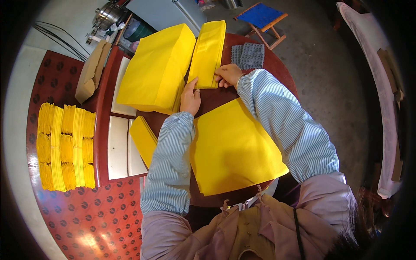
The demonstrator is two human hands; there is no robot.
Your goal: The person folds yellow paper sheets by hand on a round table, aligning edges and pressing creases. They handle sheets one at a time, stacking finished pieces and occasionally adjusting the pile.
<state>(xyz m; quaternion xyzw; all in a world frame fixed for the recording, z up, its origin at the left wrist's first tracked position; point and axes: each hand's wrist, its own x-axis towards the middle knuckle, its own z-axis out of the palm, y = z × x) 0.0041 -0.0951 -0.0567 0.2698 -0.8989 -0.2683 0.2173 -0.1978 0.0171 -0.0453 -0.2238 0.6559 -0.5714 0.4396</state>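
Observation:
A narrow folded stack of yellow paper (209, 52) lies on the dark red round table (277, 65), stretching away from me. My left hand (190, 97) presses its fingertips on the stack's near left corner. My right hand (229, 74) pinches the near right corner. A tall block of yellow sheets (157, 69) stands just left of the left hand. A flat stack of large yellow sheets (234, 147) lies between my forearms, close to my body. Both sleeves are blue-striped.
More yellow sheets (142, 138) lean at the table's left edge beside white panels (117, 147). Bundles of yellow strips (65, 147) sit on the red patterned floor. A grey textured pad (248, 55), a brown bag (92, 71) and a blue folding stool (262, 18) lie farther off.

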